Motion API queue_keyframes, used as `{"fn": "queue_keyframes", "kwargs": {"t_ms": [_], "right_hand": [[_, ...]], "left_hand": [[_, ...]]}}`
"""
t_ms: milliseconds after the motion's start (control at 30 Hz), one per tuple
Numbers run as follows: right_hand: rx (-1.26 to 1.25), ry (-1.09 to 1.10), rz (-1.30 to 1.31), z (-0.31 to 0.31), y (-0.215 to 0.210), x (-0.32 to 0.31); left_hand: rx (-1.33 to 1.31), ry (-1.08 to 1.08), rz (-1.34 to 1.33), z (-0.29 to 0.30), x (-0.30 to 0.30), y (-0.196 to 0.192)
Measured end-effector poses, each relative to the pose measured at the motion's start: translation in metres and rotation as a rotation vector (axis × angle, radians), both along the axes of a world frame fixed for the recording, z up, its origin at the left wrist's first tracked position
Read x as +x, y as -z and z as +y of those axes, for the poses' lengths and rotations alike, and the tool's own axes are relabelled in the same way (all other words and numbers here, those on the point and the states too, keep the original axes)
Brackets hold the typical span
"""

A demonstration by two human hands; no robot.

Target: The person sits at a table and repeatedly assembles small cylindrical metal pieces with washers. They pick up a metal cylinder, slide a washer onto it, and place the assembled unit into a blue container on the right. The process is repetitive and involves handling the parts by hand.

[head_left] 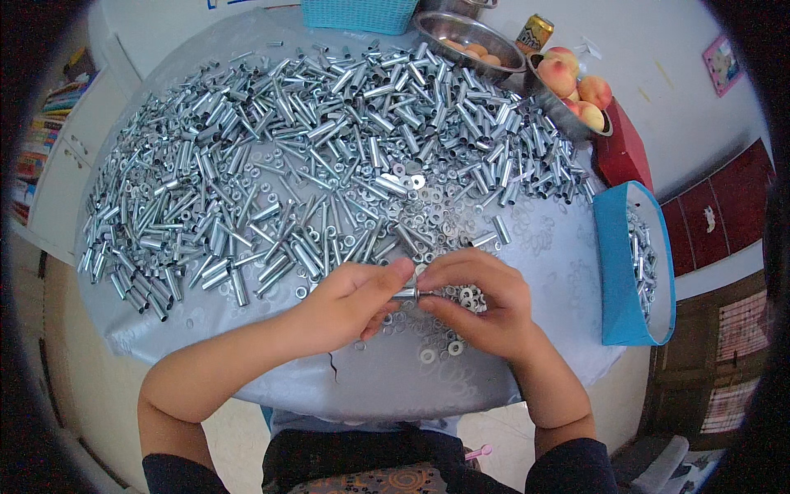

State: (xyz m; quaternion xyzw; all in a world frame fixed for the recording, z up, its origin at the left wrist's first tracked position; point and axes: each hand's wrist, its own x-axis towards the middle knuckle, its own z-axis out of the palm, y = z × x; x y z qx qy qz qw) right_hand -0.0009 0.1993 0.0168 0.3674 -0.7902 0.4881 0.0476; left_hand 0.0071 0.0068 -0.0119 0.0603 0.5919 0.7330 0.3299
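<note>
Gold can [535,34] near a metal bowl [554,107] of peaches [557,78] and a wider bowl [477,30] of, perhaps, eggs [490,60]

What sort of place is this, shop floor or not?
Probably a room in a home, despite the metal parts heaped on the table: there's a bowl of fruit, a patterned tablecloth and books on a shelf.

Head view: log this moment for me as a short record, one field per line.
Left hand: holding a slim metal part
Right hand: fingertips at that part's right end, exact grip unclear
Table: pale patterned cover, broad spread of metal sleeves, bolts and nuts
Near the hands: loose washers
Right edge: blue bin holding metal pieces
Far right: metal bowl of peaches, gold can
</note>
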Motion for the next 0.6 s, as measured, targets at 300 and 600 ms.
{"fn": "queue_keyframes", "kwargs": {"t_ms": [300,600], "right_hand": [[0.305,0.299,0.109,0.017,0.009,-0.02],[0.45,0.236,0.237,0.01,0.024,-0.022]], "left_hand": [[-0.01,-0.108,-0.089,-0.004,0.0,-0.003],[0.019,-0.179,-0.104,-0.008,-0.003,-0.011]]}}
